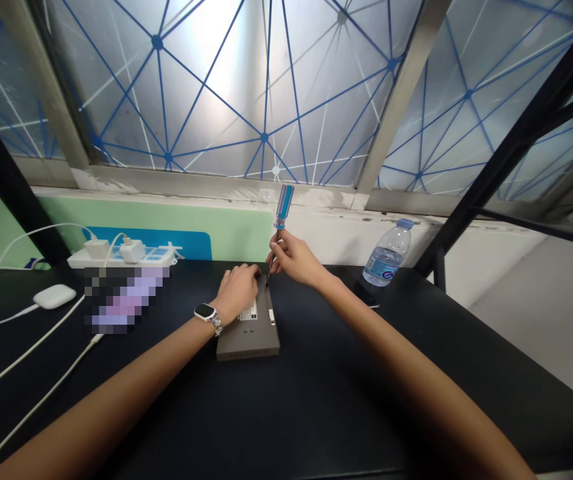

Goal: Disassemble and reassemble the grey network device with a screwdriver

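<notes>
A flat grey-brown box [249, 343] lies on the black table with a white label partly covered by my left hand [239, 290]. That hand presses on the box's top from the left, fingers bent toward its far end. Between the fingers of my right hand [293, 257] is the shaft of a screwdriver [285, 203], held nearly upright with its clear blue-striped handle above the hand. Its tip points down at the box's right side, by a dark strip; whether it touches is too small to tell. Small dark marks or pieces show on the box's near part.
A water bottle [389, 257] stands at the right rear, with a dark phone [366, 293] lying by it. On the left are a power strip [159, 255] with chargers, a white earbud case [55, 297], a blurred-out item [126, 300] and trailing white cables [36, 357].
</notes>
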A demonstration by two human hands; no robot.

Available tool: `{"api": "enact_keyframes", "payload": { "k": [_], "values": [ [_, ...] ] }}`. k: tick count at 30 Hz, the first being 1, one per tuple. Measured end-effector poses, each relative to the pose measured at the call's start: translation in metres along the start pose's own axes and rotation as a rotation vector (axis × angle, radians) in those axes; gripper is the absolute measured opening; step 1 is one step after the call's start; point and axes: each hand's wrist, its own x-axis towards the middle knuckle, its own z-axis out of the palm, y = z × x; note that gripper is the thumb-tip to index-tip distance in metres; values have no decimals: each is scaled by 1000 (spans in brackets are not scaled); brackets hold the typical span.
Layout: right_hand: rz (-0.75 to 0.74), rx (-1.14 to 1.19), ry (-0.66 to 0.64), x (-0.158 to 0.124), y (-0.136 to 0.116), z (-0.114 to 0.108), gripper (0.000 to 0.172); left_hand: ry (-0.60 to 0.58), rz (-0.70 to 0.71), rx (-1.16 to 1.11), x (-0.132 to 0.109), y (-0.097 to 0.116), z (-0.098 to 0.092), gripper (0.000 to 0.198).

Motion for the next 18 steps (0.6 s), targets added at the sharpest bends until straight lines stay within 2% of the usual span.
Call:
{"api": "enact_keyframes", "payload": {
  "k": [10,18],
  "values": [
    [20,-11,-119,0,-1,-8,7,14,17,-9,2,-3,4,32],
    [33,-16,-105,-1,-6,-8,13,4,76,-71,8,-14,6,33]
  ]
}}
